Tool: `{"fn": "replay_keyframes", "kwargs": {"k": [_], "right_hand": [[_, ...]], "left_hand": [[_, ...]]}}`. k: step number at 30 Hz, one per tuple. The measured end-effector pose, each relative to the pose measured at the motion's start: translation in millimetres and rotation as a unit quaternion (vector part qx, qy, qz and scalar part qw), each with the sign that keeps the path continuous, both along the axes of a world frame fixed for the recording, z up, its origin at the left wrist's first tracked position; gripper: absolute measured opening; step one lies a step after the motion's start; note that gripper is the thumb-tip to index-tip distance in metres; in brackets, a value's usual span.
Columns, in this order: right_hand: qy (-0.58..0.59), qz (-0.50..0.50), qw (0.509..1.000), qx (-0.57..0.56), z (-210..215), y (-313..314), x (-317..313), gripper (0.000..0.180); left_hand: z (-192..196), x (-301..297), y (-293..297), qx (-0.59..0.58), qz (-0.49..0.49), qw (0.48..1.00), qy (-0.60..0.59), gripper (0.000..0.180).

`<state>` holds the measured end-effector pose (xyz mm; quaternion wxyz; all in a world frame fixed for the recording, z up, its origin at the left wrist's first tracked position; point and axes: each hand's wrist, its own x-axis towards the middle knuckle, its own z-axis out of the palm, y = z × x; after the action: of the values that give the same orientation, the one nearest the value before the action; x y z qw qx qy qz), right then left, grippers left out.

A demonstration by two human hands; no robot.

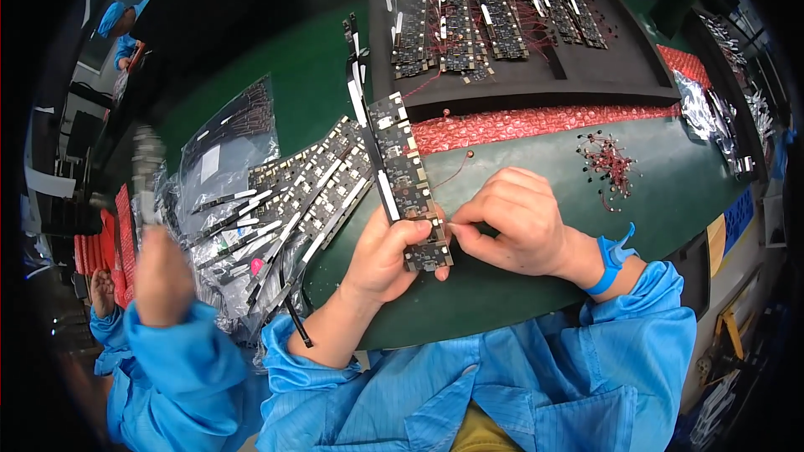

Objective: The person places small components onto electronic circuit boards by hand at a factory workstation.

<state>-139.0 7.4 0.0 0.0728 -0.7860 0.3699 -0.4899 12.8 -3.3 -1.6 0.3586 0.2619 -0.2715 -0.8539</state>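
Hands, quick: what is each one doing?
Left hand: closed around the long circuit board.
Right hand: pinched shut at the board's edge; what it pinches is unclear.

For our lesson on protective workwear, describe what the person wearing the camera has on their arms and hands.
Both hands are bare, with no gloves: the left hand and the right hand. Both forearms wear loose bright blue smock sleeves, finely striped, with gathered cuffs; the left sleeve is pushed further up the forearm. A blue wrist strap with a pointed loose end circles the right wrist.

Dark green counter (519, 285) carrying a black tray (603, 75) of circuit boards; red bubble wrap (536, 124) just before the tray, red wire bundle (610, 163) nearer, bagged boards (226, 134) left
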Motion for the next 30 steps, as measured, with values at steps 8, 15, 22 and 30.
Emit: {"fn": "replay_keyframes", "kwargs": {"k": [8, 15, 22, 30], "right_hand": [[0.003, 0.0, 1.0, -0.011, -1.6, -0.2, 0.3, 0.015], [0.004, 0.012, 1.0, -0.017, -1.9, -0.9, 0.6, 0.016], [-0.029, 0.051, 0.995, 0.086, 0.1, -0.7, -1.4, 0.011], [-0.105, 0.109, 0.952, 0.265, 7.0, -0.1, -2.7, 0.005]], "left_hand": [[-1.8, 0.2, -0.7, -0.007, -0.008, 1.0, 0.008, 0.014], [0.3, 0.0, -0.3, 0.0, 0.004, 1.0, -0.007, 0.014], [-3.2, 2.5, -1.6, -0.011, -0.015, 1.0, -0.012, 0.017], [-3.2, 2.3, 0.0, -0.072, -0.027, 0.997, -0.03, 0.022]]}}
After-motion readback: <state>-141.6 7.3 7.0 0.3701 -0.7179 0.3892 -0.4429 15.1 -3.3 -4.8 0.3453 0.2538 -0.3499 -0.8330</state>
